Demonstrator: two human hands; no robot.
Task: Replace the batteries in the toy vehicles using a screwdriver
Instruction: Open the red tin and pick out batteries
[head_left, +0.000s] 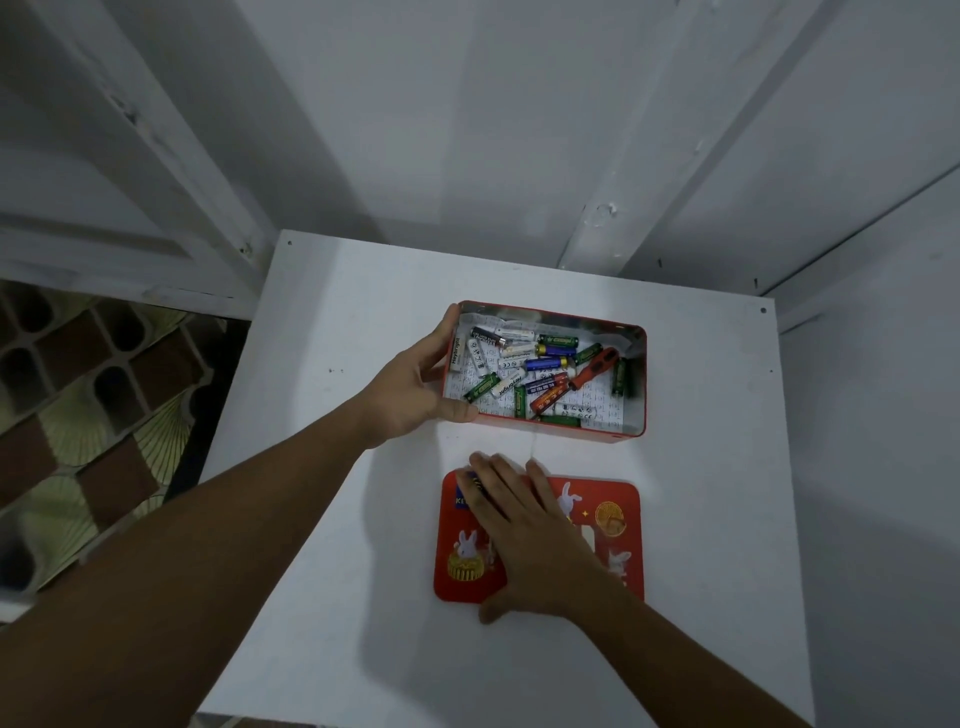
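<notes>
From the head view, we take the open red tin (636, 382) as our landmark. Our left hand (415, 387) clasps its left wall, steadying it. Inside lie loose batteries (524, 366) and, toward the tin's right side, the orange-handled screwdriver (592, 369). Just nearer us than the tin, the lid (613, 499) lies flat on the white table (322, 467), our right hand (530, 540) spread open on it, gripping nothing, probably parking it aside. No toy vehicles show.
</notes>
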